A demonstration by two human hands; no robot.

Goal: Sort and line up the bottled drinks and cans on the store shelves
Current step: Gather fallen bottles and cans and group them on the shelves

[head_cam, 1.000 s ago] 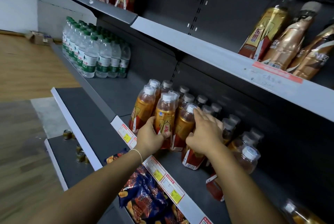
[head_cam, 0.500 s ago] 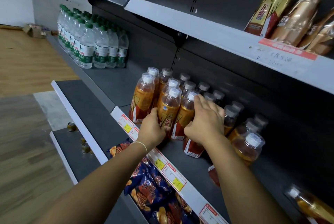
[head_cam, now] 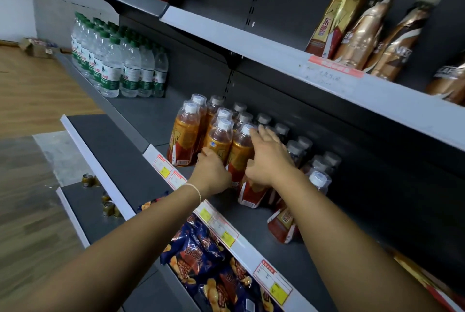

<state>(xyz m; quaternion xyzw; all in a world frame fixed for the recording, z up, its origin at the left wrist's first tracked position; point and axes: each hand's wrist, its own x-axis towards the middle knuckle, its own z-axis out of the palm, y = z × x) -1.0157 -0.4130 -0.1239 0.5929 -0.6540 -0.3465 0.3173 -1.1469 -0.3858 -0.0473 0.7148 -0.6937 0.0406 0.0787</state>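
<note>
Since half a second ago, the right hand's fingers have straightened and reached up toward a cap. Water bottles (head_cam: 110,67) stand well left of the corner bottle (head_cam: 185,135) on the middle shelf (head_cam: 151,115). Just right of the corner bottle, the left hand (head_cam: 212,173) curls round an orange bottle (head_cam: 217,142) low down. Further right, the right hand (head_cam: 269,158) lies flat-fingered against the next bottle (head_cam: 240,150).

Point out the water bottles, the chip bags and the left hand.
water bottles (head_cam: 110,74): head view, label of the front bottle.
chip bags (head_cam: 200,251): head view, blue face of the top bag.
left hand (head_cam: 214,173): head view, back of the hand gripping an orange bottle (head_cam: 218,142).
</note>
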